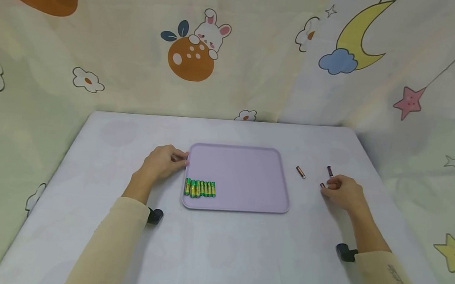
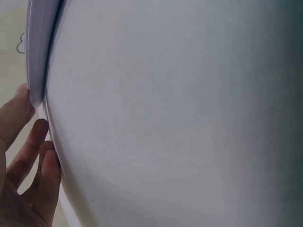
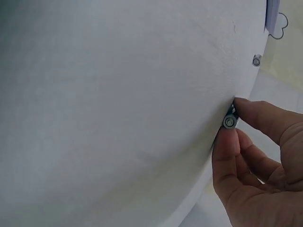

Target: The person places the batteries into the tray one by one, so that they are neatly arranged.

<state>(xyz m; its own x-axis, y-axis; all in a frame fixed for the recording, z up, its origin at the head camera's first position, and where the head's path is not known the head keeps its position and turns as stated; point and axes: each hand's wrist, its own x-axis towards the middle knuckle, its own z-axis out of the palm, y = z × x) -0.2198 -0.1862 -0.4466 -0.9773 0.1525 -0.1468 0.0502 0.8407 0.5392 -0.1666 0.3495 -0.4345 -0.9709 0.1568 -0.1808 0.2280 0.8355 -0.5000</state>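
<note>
A shallow lilac tray (image 1: 245, 175) lies on the white table. Several green batteries (image 1: 203, 188) form a row of upright strips at its near left corner. My left hand (image 1: 162, 162) touches the tray's left rim with its fingertips; in the left wrist view, the fingers lie against the tray's outer edge (image 2: 40, 47) and the tabletop. To the tray's right, my right hand (image 1: 344, 192) pinches a small dark battery (image 3: 229, 121) between thumb and fingers, at the table surface. Just beyond those fingers lies another dark battery (image 1: 329, 171), partly covered. A brown battery (image 1: 300, 172) lies nearer the tray.
The table (image 1: 217, 254) is covered in white cloth, and its far edge meets a patterned fabric backdrop (image 1: 248, 85). Similar fabric hangs at both sides. Black wrist cameras (image 1: 155, 216) sit under both cream sleeves.
</note>
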